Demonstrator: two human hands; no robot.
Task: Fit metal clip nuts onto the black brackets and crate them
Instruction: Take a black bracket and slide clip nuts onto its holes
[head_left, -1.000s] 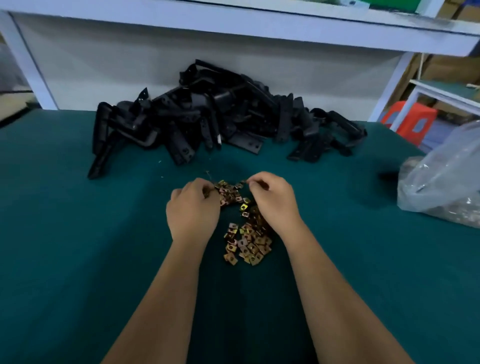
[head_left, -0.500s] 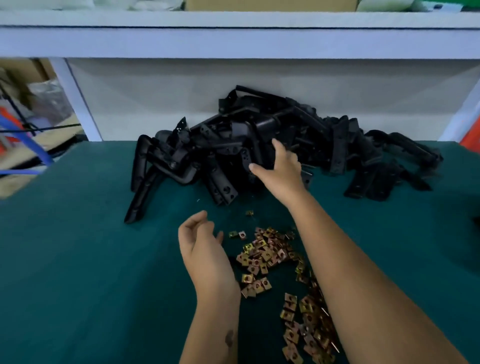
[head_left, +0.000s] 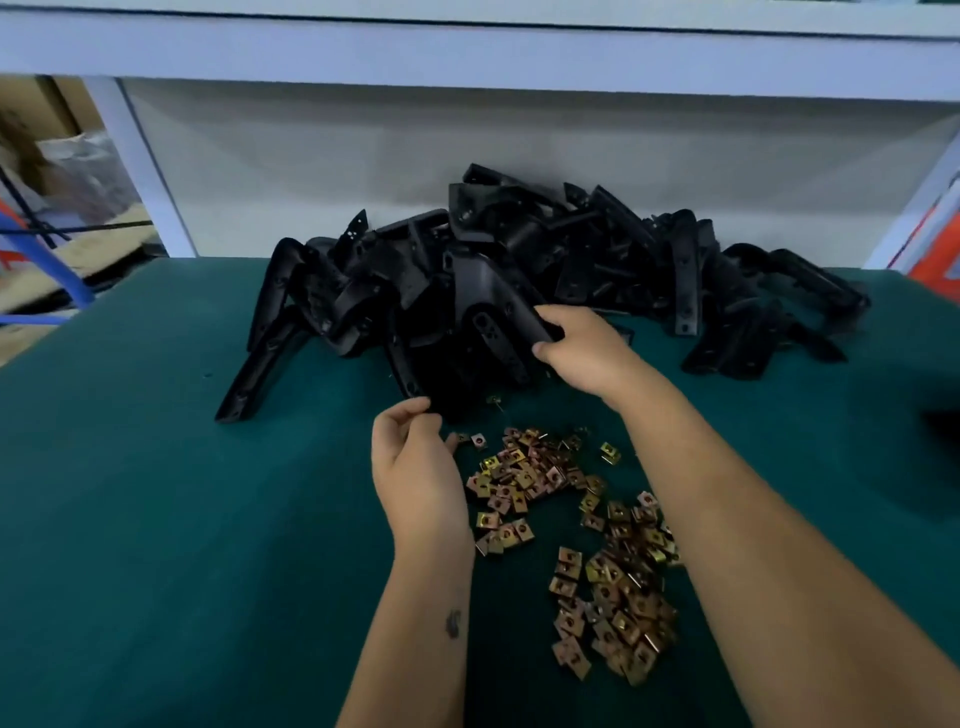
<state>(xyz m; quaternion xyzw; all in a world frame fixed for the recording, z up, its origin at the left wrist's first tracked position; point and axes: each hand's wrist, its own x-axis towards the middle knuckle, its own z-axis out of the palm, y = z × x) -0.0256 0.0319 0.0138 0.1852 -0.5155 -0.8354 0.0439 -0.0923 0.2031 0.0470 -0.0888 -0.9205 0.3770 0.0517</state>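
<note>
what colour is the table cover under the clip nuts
Dark teal green table cover, seen in the head view.

A green mat (head_left: 156, 519) is spread over the work surface. A white shelf (head_left: 467, 47) is set across the far side, carried by a white post (head_left: 140, 166) at far left. Cardboard boxes (head_left: 36, 114) are seen beyond it

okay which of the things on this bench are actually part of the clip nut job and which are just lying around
Job:
black brackets
bracket in the right hand
clip nuts

Lying about:
clear plastic bag
cardboard
blue frame
</note>
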